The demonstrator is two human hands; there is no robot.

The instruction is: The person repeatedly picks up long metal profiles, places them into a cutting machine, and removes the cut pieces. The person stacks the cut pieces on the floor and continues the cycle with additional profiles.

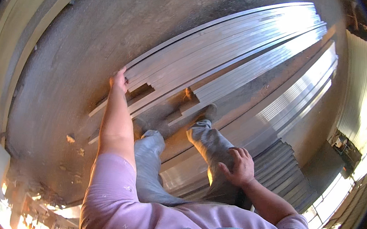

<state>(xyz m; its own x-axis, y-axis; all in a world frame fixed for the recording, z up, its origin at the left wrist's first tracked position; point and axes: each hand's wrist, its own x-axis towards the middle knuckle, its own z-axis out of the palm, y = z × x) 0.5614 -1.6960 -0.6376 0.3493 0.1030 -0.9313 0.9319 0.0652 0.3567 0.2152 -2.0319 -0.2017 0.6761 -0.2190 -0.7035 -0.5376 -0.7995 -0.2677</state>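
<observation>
- Head view: the floor (77,57) spreads widest, its far edges bending into the dark rim.
- The bars (209,49), long and silvery, lie on it side by side, slanting from the left hand up to the upper right; glare washes out their far ends, and their near ends are staggered.
- A side stack (294,100) of similar lengths lies to the right, partly covered by the right leg.
- A narrow bundle (262,62) lies between the two, beside the bars.
- The trousers (147,155) are grey, legs apart, knees bent; the shirt hides their top.
- The left arm (118,134) reaches forward, nearly straight.
- The right arm (273,201) bends at the elbow, its upper part under a lilac sleeve.
- The right hand (241,166) rests open on the right leg, fingers somewhat spread, holding nothing visible.
- The left hand (118,80) is at the outermost bar near its close end, fingers bent over the edge; their undersides are hidden, so how firmly they close cannot be told.
- The right shoe (210,112) shows dimly; the left is in shadow.
</observation>
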